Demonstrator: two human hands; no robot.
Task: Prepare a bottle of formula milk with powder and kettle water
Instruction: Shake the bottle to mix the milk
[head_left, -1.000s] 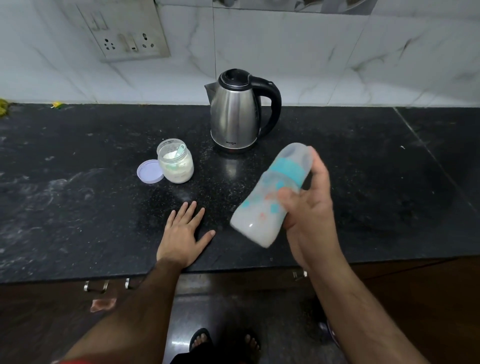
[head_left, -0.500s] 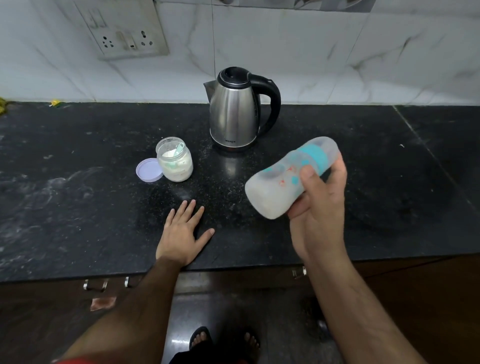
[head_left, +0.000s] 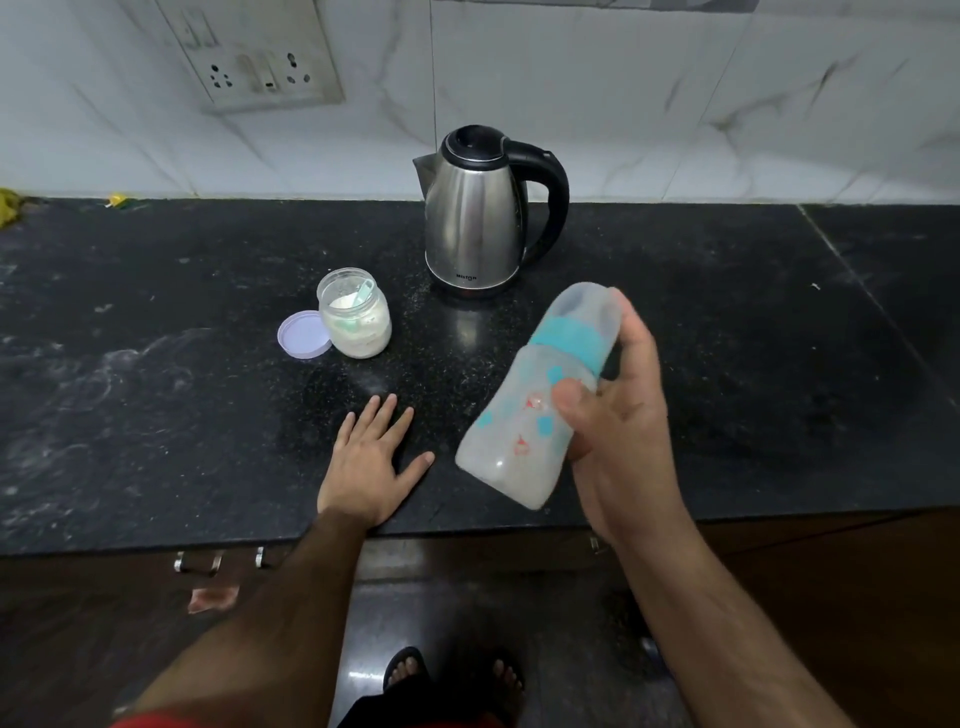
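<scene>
Bottle (head_left: 535, 400) now steeper, cap up.

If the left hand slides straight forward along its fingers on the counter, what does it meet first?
Probably the powder jar: the left hand lies flat, fingers pointing at it across bare counter. The lid sits slightly left of that line.

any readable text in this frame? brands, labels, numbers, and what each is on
"MILTON": small dark lettering low on the steel electric kettle, near its base; blurred, so this reading is a best guess.
Translucent baby bottle with the teal collar, held in the right hand: only teal and red printed shapes, no legible words or numbers.
Clear glass jar of white powder, lilac round lid, white wall socket plate: no text readable.
</scene>
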